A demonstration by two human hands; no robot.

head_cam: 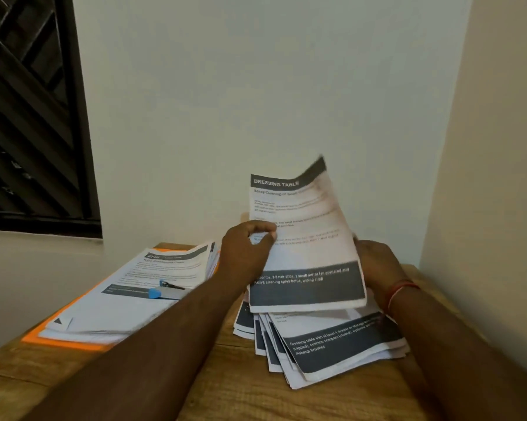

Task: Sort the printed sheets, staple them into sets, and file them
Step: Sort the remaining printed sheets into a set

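We're mid-sort; stapling and filing remain.
Our left hand pinches a sheet; right hand sits behind it, grip hidden.

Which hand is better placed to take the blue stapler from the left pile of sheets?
Left. The left hand, though pinching the raised white printed sheet, is nearer the small blue stapler; the right hand sits beyond that sheet.

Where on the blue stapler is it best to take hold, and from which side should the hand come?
Probably from above, with the grip across the two long sides of the blue stapler near its middle. It lies flat on the paper stack, its top free.
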